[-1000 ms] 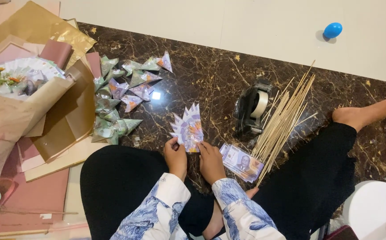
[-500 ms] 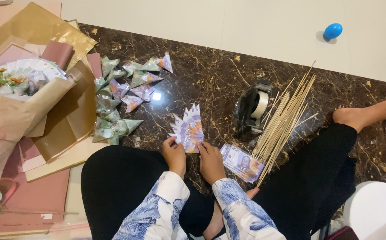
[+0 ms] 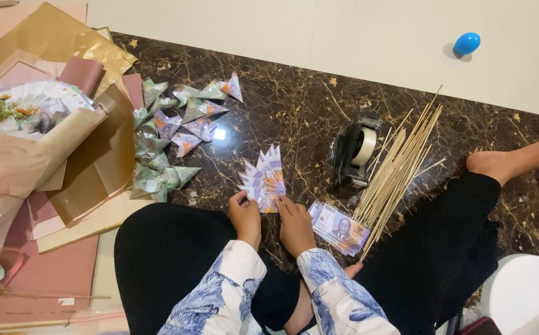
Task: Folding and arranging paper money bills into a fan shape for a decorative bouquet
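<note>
Both hands are pinching the base of a pleated banknote fan (image 3: 263,178) at frame centre, left hand (image 3: 246,215) and right hand (image 3: 295,224) closed on it side by side. Folded note cones (image 3: 173,133) are lying to its left beside a paper-wrapped bouquet (image 3: 18,133), while a flat note stack (image 3: 339,227), thin wooden skewers (image 3: 399,167) and a tape dispenser (image 3: 356,152) are sitting to the right. Everything is resting on a glossy dark marbled floor (image 3: 294,105), which is meeting pale tile where a blue egg (image 3: 466,43) is lying at upper right.

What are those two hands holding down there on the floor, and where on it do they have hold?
Both hands, left hand and right hand, grip a fan of folded purple banknotes at its lower, gathered end, the pointed tips spreading upward above the dark marble floor.
</note>
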